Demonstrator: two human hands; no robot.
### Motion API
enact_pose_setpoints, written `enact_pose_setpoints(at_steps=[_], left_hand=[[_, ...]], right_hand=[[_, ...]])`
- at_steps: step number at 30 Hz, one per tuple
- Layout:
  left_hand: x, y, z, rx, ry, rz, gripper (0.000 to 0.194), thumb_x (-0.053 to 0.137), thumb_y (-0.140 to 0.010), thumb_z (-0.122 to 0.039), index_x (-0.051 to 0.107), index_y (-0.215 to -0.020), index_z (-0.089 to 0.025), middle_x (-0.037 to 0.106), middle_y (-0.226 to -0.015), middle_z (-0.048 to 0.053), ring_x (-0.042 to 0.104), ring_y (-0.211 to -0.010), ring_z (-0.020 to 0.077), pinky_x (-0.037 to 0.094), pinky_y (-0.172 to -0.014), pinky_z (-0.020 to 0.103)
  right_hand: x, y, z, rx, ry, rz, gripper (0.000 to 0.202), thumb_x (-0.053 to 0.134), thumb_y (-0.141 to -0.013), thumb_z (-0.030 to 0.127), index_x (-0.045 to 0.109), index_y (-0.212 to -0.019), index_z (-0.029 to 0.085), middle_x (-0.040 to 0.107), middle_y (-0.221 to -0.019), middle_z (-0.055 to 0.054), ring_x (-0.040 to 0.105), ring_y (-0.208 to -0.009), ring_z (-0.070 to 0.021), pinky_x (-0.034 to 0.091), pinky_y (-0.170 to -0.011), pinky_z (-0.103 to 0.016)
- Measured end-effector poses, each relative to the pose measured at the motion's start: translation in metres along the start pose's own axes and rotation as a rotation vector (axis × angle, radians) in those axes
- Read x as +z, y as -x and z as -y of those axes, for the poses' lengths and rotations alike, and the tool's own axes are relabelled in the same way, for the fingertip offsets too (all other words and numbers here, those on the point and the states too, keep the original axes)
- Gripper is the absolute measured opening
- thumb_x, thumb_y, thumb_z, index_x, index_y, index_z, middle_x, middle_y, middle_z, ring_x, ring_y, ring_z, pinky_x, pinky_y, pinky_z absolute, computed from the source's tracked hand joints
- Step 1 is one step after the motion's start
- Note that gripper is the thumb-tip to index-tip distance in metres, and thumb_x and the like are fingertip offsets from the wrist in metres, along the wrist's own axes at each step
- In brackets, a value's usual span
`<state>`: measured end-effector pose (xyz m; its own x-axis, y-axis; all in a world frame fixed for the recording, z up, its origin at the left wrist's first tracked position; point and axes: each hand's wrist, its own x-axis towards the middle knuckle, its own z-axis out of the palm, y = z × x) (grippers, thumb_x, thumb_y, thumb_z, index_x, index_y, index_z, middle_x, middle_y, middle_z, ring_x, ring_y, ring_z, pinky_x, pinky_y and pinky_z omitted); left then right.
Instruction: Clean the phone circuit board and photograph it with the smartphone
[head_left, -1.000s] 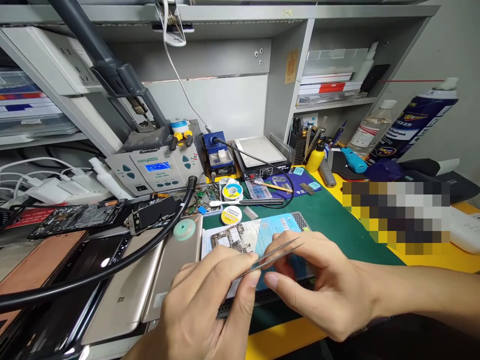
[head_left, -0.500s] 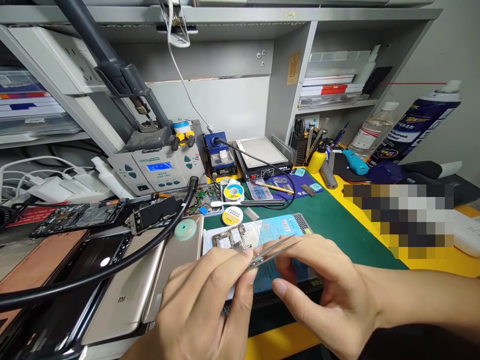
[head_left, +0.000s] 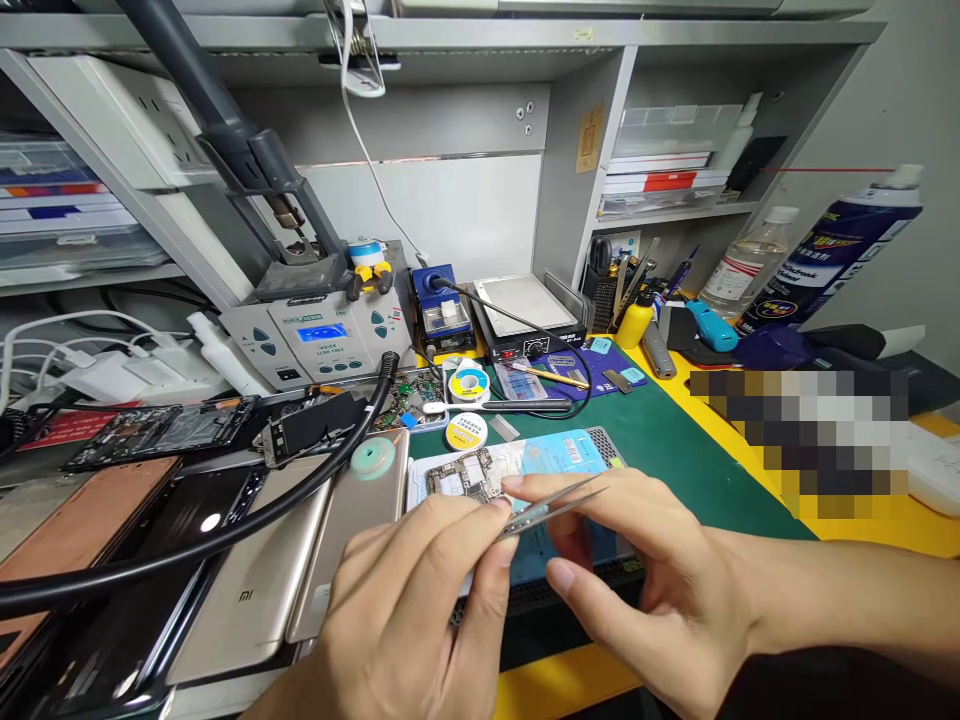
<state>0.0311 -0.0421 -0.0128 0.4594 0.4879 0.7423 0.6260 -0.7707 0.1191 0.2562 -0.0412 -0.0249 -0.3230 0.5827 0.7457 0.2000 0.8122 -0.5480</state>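
My left hand (head_left: pixel 412 610) pinches a pair of metal tweezers (head_left: pixel 544 512) between thumb and fingers. Their two slim tips point right and stand slightly apart. Just beyond them, my right hand (head_left: pixel 667 570) has its index finger stretched left behind the tweezers, with the thumb spread away below. Nothing shows between the right thumb and index finger; whether that index finger touches the tweezers I cannot tell. Behind my hands a small phone circuit board (head_left: pixel 459 480) lies on a blue-and-white sheet (head_left: pixel 551 455), partly hidden by my fingers.
Several phones, one a gold phone (head_left: pixel 251 570), lie on the left under a thick black hose (head_left: pixel 300 500). A rework station (head_left: pixel 319 335), soldering station (head_left: pixel 442 310) and hot plate (head_left: pixel 525 305) line the back. A spray can (head_left: pixel 832 250) and bottle (head_left: pixel 750 265) stand right.
My right index fingertip has shifted slightly up and left, showing more clearly behind the tweezers. My left hand keeps its pinch, and the view has drifted very slightly.
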Motion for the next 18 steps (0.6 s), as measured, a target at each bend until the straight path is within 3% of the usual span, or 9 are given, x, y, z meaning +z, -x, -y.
enact_pose_setpoints(at_steps=[5, 12, 18], left_hand=[[0.0016, 0.0001, 0.0014, 0.0, 0.025, 0.002, 0.026, 0.066, -0.096, -0.008, 0.066, -0.12, -0.017, 0.078, -0.096, 0.002, 0.074, -0.094, 0.0086, 0.053, -0.085, 0.02], [0.0012, -0.0016, -0.0011, -0.001, 0.042, -0.006, 0.026, 0.065, -0.097, -0.006, 0.067, -0.12, -0.017, 0.078, -0.098, 0.002, 0.073, -0.095, 0.0076, 0.052, -0.087, 0.02], [0.0061, -0.007, -0.0007, 0.047, 0.072, -0.032, 0.022, 0.063, -0.097, -0.004, 0.067, -0.117, -0.013, 0.077, -0.096, 0.003, 0.071, -0.091, 0.0099, 0.051, -0.087, 0.024]], right_hand=[[-0.0026, -0.0065, -0.0023, -0.096, 0.035, 0.043, 0.069, 0.06, -0.083, 0.001, 0.052, -0.15, 0.016, 0.076, -0.096, -0.006, 0.065, -0.064, -0.0155, 0.058, -0.061, -0.03], [-0.0046, -0.0082, 0.0004, -0.085, 0.061, 0.042, 0.061, 0.06, -0.082, 0.002, 0.059, -0.142, 0.01, 0.077, -0.098, -0.008, 0.066, -0.064, -0.0138, 0.057, -0.061, -0.028], [-0.0035, -0.0042, -0.0014, -0.098, 0.104, 0.036, 0.06, 0.061, -0.082, 0.004, 0.058, -0.141, 0.012, 0.072, -0.084, -0.004, 0.067, -0.062, -0.0145, 0.057, -0.063, -0.03]])
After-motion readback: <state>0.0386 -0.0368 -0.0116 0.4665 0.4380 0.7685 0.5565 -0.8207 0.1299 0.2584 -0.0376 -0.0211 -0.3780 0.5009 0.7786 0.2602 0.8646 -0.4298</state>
